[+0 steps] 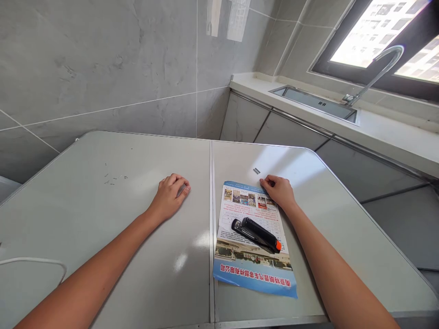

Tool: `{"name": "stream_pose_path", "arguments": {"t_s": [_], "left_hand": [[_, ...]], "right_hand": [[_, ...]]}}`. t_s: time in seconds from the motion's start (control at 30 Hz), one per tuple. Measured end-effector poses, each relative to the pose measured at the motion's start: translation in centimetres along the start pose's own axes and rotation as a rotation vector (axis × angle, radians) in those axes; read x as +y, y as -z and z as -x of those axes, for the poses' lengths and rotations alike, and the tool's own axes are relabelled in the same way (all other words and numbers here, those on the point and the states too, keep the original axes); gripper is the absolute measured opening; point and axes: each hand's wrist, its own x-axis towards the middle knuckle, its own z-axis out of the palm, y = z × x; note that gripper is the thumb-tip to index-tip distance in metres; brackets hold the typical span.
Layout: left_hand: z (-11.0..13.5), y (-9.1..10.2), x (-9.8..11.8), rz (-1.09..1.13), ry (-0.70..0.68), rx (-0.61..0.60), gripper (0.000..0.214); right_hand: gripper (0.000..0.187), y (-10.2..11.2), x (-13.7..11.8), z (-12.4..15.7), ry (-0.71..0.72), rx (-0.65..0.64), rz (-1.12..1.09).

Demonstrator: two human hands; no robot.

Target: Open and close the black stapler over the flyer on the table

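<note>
A printed flyer (pixel 252 265) with a blue bottom band lies on the grey folding table (pixel 103 192). A black stapler (pixel 257 234) with an orange tip rests on top of it. My right hand (pixel 279 191) rests on the flyer's far right corner, fingers curled and pressed on the paper's edge. A small strip of staples (pixel 256 171) lies just beyond that hand. My left hand (pixel 170 195) rests on the bare tabletop left of the table's centre seam, fingers loosely curled under, holding nothing that I can see.
Several loose staples (pixel 113 178) are scattered on the left half of the table. A white cable (pixel 41 262) loops at the left edge. Behind stand a tiled wall, a counter with a sink (pixel 313 101) and a faucet (pixel 377 73) under a window.
</note>
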Motion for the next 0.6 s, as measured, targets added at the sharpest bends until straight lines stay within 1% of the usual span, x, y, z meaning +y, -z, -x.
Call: {"name": "stream_pose_path", "arguments": {"t_s": [0.6], "left_hand": [[-0.04,-0.09,-0.13,-0.012,-0.003,0.001,0.030]], "right_hand": [[0.038,0.24,-0.09,0.01,0.022,-0.004,-0.032]]}}
